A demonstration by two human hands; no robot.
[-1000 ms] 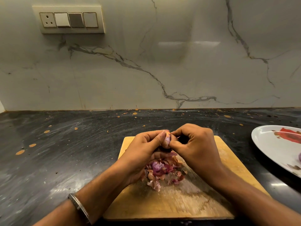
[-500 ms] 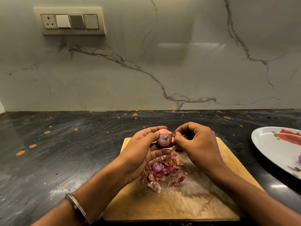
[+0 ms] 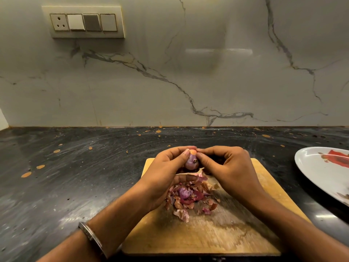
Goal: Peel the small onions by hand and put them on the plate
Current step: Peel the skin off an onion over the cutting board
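Switch panel (image 3: 83, 21) on marble wall (image 3: 207, 72), dark counter (image 3: 75, 176) w/ specks.

No readable text anywhere

We find no letters, numbers, brand marks or labels that we can read. The cream wall switch plate (image 3: 83, 21) with its socket and three rockers shows blank faces only. The white oval plate (image 3: 321, 174) at the right carries a red painted motif, which seems to us a decoration rather than lettering, though it is cut by the frame edge. The silver metal bangle (image 3: 90, 236) on the left wrist looks plain.
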